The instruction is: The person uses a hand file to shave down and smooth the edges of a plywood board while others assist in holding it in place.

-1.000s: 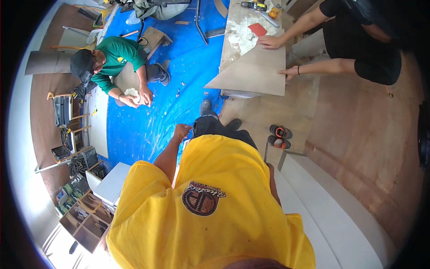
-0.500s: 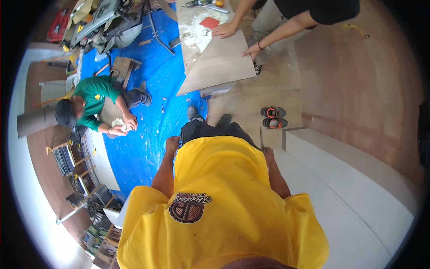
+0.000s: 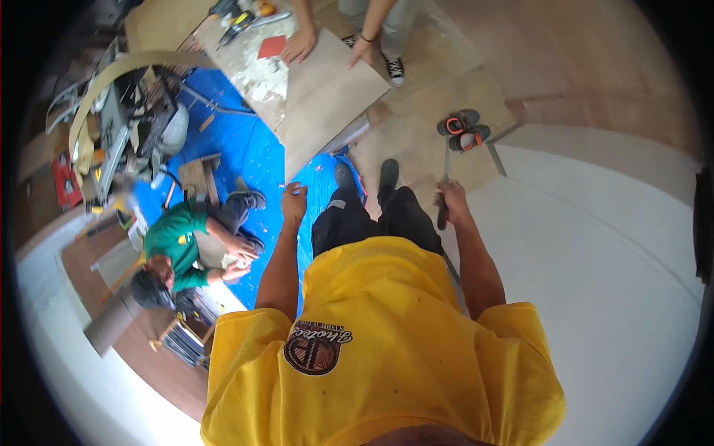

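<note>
My right hand (image 3: 453, 201) is wrapped around the dark handle of a long tool with a thin grey blade (image 3: 446, 163); its exact kind is unclear. The blade points away from me, toward a pair of shoes. My left hand (image 3: 294, 205) is raised, its fingers curled in with nothing visible in them. Just beyond it is the pointed near corner of a thin wooden panel (image 3: 327, 93); whether they touch I cannot tell. A co-worker's two hands rest on that panel, which lies on a white-smeared work surface (image 3: 249, 70).
Dark shoes with orange trim (image 3: 462, 130) stand on the wooden floor. Another co-worker in a green shirt (image 3: 177, 238) sits at left by the blue sheet (image 3: 223, 130), holding something pale. A drill (image 3: 236, 26) and a red square (image 3: 272, 47) lie on the work surface. White boxy surfaces (image 3: 587, 245) are at right.
Both my hands have risen forward from beside my thighs, and the tool's dark handle now shows. My view has turned, so the panel and co-workers appear shifted. The panel remains under the co-worker's hands.
</note>
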Available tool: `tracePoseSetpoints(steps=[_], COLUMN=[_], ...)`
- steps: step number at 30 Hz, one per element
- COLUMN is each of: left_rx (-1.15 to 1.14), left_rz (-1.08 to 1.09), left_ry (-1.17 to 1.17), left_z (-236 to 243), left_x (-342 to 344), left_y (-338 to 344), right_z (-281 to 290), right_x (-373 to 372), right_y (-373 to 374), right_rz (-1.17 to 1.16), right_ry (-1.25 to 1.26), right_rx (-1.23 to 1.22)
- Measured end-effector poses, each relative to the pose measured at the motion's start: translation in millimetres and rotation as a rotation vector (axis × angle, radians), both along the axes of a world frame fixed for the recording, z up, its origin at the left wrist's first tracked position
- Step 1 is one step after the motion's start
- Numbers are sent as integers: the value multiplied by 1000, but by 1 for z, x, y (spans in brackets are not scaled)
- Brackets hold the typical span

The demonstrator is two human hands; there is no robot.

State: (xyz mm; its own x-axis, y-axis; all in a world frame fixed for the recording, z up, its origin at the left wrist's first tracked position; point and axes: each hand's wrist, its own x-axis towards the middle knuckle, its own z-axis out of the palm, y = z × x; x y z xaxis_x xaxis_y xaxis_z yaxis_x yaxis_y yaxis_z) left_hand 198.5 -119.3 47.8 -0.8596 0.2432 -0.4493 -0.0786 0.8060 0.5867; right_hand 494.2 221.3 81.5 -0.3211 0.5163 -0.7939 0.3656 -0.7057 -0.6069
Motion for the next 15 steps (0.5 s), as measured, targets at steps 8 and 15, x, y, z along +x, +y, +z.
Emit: tracePoseSetpoints(steps=[8,15], left_rx=[-50,-85], left_rz=[-293,-142], left_ry=[117,194], left_z=[17,-37], left_x=[-43,-65], left_y=[33,22], right_z=[-38,-93], right_x=[-170,-264], right_y=[27,78], right_rz=[-380,-186], right_ry=[219,157], right_rx=[48,388])
